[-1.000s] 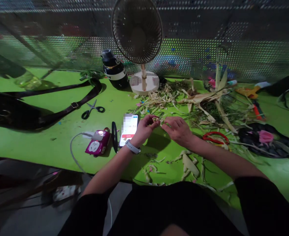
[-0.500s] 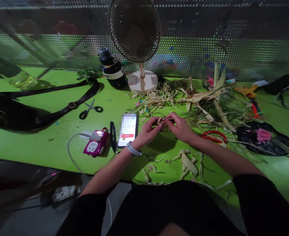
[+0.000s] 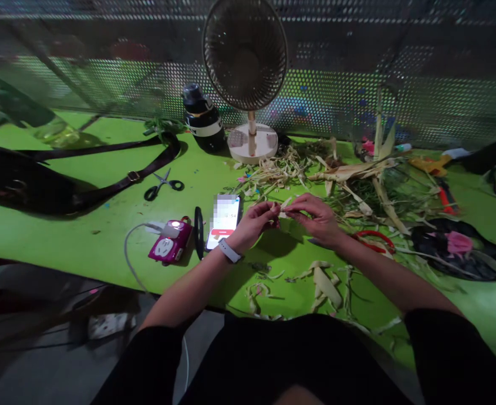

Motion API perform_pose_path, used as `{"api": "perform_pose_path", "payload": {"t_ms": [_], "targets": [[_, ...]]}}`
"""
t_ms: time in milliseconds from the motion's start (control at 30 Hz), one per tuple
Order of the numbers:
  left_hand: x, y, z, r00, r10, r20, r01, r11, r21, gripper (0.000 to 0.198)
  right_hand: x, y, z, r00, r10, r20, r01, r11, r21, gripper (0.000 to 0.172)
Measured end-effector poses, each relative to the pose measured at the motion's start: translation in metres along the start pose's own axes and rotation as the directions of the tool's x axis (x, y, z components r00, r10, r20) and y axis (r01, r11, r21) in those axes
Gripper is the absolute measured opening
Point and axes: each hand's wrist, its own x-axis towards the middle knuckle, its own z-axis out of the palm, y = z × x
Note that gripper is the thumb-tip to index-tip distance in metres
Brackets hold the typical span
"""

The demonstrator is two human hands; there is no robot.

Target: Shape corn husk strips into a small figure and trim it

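Above the green table point(image 3: 62, 236), my two hands meet at mid-frame. My left hand point(image 3: 254, 223), with a white watch on its wrist, pinches one end of a thin pale husk strip point(image 3: 284, 207). My right hand point(image 3: 317, 218) pinches the same strip from the other side, fingers curled. A lit phone point(image 3: 224, 218) lies just left of my left hand. Dry husk scraps point(image 3: 326, 281) are strewn on the table below my hands.
A small fan point(image 3: 248, 73) stands at the back by a dark bottle point(image 3: 202, 118). Scissors point(image 3: 163, 185), a magenta power strip point(image 3: 169, 244) with cable and a dark strap point(image 3: 104, 188) lie left. A husk pile point(image 3: 357, 180), red scissors point(image 3: 372, 239) and a pink flower point(image 3: 456, 243) lie right.
My hands have stayed together on the strip, with the fingers shifting slightly along it. The view has drifted a little.
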Motion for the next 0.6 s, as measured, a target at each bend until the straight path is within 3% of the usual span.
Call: {"api": "perform_pose_path", "payload": {"t_ms": [100,167,300,600], "targets": [[0.001,-0.004,0.001,0.992,0.127,0.018,-0.128,0.982,0.135,0.040,0.001,0.001,0.002,0.999,0.036,-0.002,-0.036,0.998,0.042,0.013],[0.001,-0.007,0.001,0.980,0.199,0.026,-0.200,0.959,0.199,0.041,0.000,0.001,0.005,0.987,0.160,0.029,-0.162,0.977,0.136,0.016],[0.001,-0.011,0.001,0.961,0.274,0.033,-0.271,0.910,0.313,0.038,0.001,-0.001,0.008,0.914,0.396,0.084,-0.401,0.859,0.319,0.027],[-0.002,-0.012,0.000,0.905,0.420,0.075,-0.383,0.724,0.574,0.021,0.004,0.005,0.006,0.789,0.570,0.228,-0.610,0.686,0.396,0.034]]}}
